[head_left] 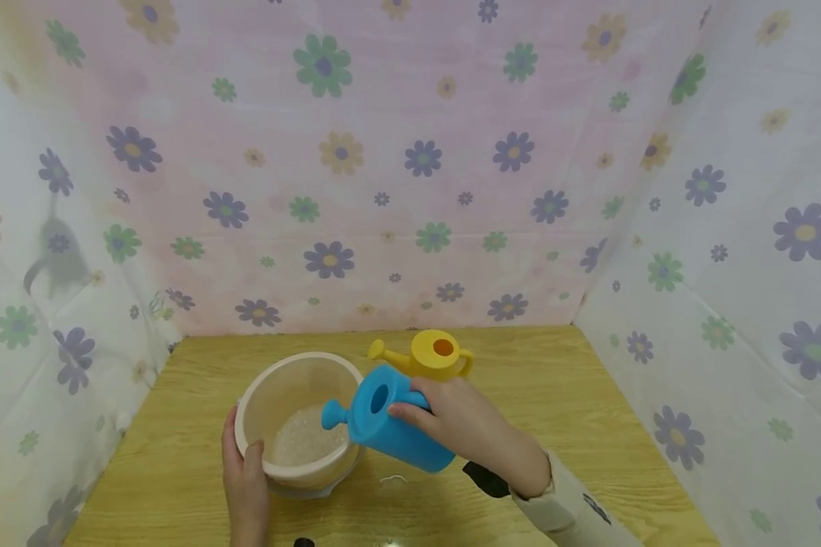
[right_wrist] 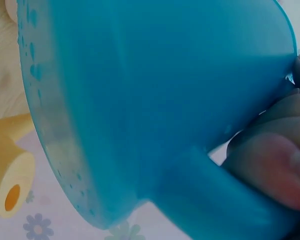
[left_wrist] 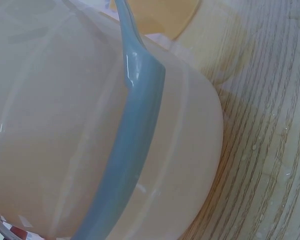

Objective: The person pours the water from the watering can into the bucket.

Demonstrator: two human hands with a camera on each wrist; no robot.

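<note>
Blue watering can [head_left: 400, 431] tilted, spout [head_left: 334, 415] over bucket [head_left: 270, 403]; right hand [head_left: 465, 418] grips its handle [head_left: 413, 398], left hand [head_left: 245, 480] grips bucket rim; I'd pour slowly, spout inside rim, bucket steady; yellow watering can [head_left: 424, 352] beyond, avoid bumping it

Bucket [head_left: 271, 400] left of watering cans [head_left: 404, 429] [head_left: 424, 366]

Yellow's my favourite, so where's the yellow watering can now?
In the head view, the yellow can sits toward the back of the table, right of the bucket and just beyond the blue can in the right hand.
</note>
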